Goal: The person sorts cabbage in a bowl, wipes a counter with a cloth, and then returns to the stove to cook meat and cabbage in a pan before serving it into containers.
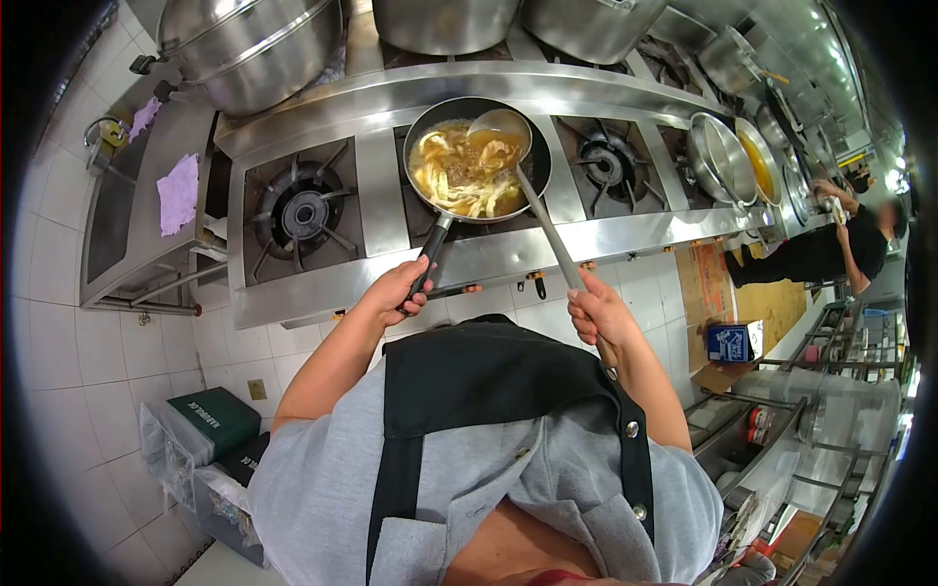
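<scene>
A dark frying pan (539,137) sits over a burner in the middle of the range. Brown broth with pale strips, perhaps noodles or cabbage, and chunks of food (459,171) fills it. My left hand (399,289) is closed around the black pan handle. In my right hand (600,311) is the long grey handle of a ladle (549,230). The ladle's bowl rests in the broth at the pan's right side, partly filled.
Bare burners (305,215) flank the pan on both sides. Large steel pots (445,21) stand behind. Steel bowls (721,156) sit to the right, where a person in black (816,252) works. A purple cloth (178,195) lies at left.
</scene>
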